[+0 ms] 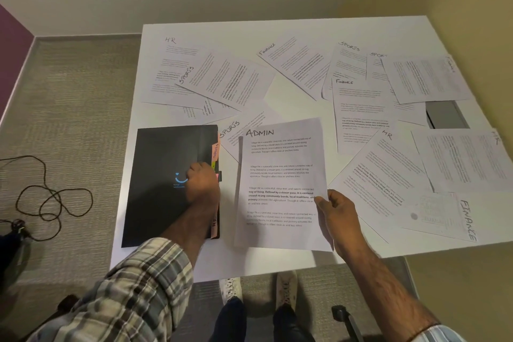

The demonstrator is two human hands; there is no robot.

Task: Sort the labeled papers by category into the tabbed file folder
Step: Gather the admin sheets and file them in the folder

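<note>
A black tabbed file folder [163,175] lies closed at the table's near left, with coloured tabs [216,151] sticking out of its right edge. My left hand [201,183] rests on that edge, fingers curled at the tabs. My right hand [337,212] pinches the right margin of a sheet headed ADMIN [280,183], held just right of the folder above the table. Several other sheets lie scattered: SPORTS [224,83], HR [172,64], FINANCE [297,64], another HR [380,175], another FINANCE [444,216].
The white table [277,30] stands on grey carpet. A grey box-like object [447,115] peeks out under papers at the right. A black cable [50,197] coils on the floor at left. My shoes [258,289] show under the near edge.
</note>
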